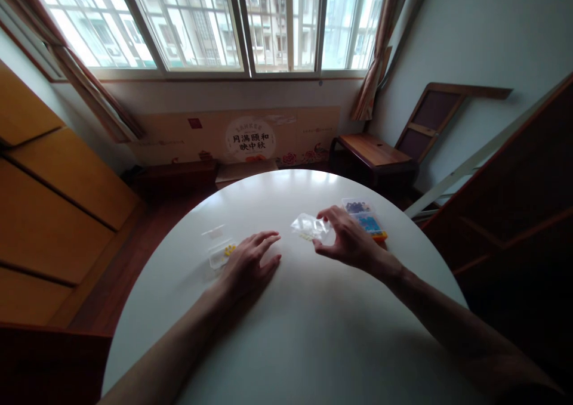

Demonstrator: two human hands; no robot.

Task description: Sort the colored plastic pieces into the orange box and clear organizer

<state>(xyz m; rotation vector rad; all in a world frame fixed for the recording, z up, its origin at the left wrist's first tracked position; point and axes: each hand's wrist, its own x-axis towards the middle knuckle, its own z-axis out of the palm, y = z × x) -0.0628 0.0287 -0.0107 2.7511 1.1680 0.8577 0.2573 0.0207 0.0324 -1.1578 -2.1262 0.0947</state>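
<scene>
My right hand [342, 238] curls its thumb and fingers around the near end of a clear plastic container [308, 226], just above the middle of the white table. Pale yellowish bits show through its lower side; glare hides whether it is a soft bag or a stiff box. Apart from it, my left hand [255, 256] is over the table with its fingers stretched out and nothing in them. Beside that hand sits a small clear box [218, 257] with yellow pieces [230, 250] in it, partly covered by the hand. A clear flap or lid [212, 232] shows behind the box.
Beyond my right hand stand clear boxes of dark beads [357, 206] and blue beads [367, 222], with an orange-yellow one [380, 235] at the near edge. The round white table [286, 333] curves away toward a wooden chair [376, 150] and the window wall.
</scene>
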